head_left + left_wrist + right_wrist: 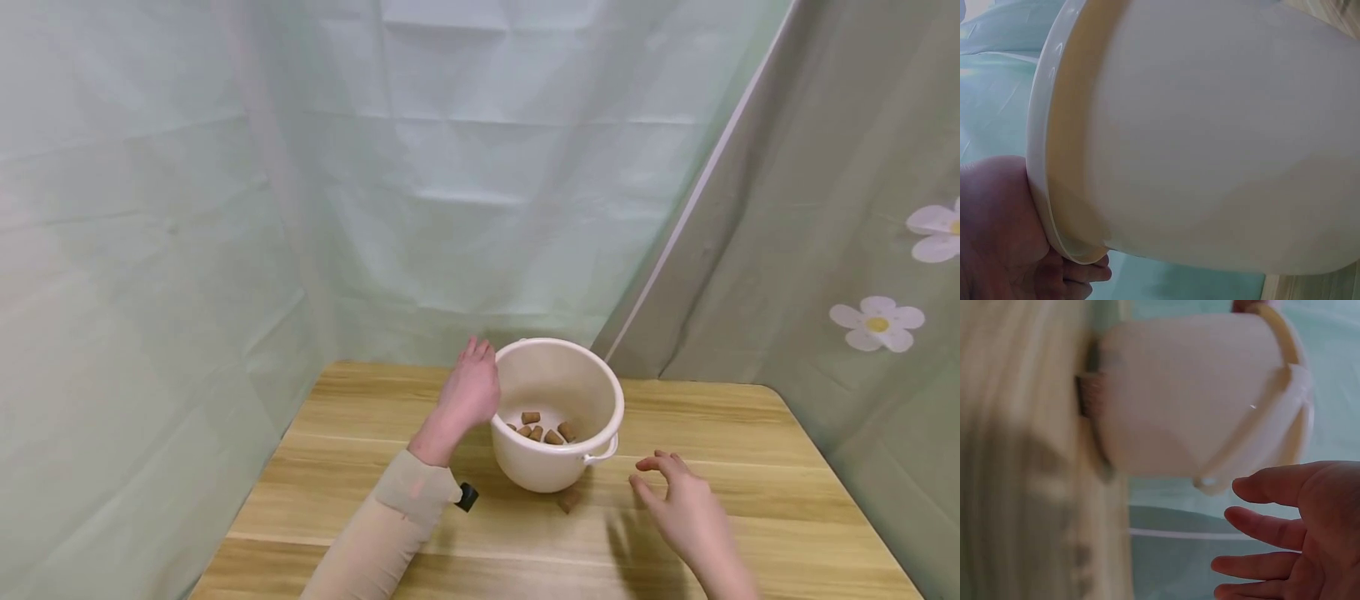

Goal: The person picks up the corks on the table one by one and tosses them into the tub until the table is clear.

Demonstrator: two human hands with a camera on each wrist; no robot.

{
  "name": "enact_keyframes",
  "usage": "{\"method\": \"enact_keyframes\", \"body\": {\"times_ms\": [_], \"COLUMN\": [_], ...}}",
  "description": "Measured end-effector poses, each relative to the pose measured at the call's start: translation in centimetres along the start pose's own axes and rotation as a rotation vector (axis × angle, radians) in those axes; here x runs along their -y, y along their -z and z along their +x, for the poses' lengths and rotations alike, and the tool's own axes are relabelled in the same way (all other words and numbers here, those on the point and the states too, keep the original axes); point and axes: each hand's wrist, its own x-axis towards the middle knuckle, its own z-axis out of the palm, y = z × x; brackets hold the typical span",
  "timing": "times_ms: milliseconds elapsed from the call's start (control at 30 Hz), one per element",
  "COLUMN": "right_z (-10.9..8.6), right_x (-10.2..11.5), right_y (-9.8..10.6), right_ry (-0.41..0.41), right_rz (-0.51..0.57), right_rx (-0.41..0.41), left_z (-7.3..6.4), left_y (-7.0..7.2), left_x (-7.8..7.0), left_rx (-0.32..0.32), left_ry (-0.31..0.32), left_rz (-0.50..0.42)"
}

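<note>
A cream-white bucket stands on the wooden table with several brown corks inside. My left hand grips the bucket's rim on its left side; in the left wrist view its fingers curl past the rim. The thumb is hidden there. To the right of the bucket, my right hand hovers above the table, fingers apart and holding nothing. In the right wrist view its thumb is near the white handle, which hangs down along the bucket's side. One more cork lies at the bucket's front base.
The wooden table has rounded back corners. Pale curtain cloth hangs behind it and on the left; a grey-green curtain with white flowers hangs on the right. A small black piece is attached at the left wrist.
</note>
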Motion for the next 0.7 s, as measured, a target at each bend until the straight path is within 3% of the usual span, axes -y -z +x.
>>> {"method": "enact_keyframes", "body": {"times_ms": [267,700], "right_z": [-0.3,0.3], "right_x": [0.9,1.6], "right_y": [-2.3,-5.3], "right_ry": [0.001,0.026], "right_rz": [-0.016,-0.046], "right_rx": [0.117,0.195], "left_z": [-0.1,-0.1], "left_y": [0.1,0.2], "left_x": [0.0,0.0], "left_rx": [-0.002,0.006], "left_ry": [-0.007,-0.008], "left_rz": [-0.001,0.000]}}
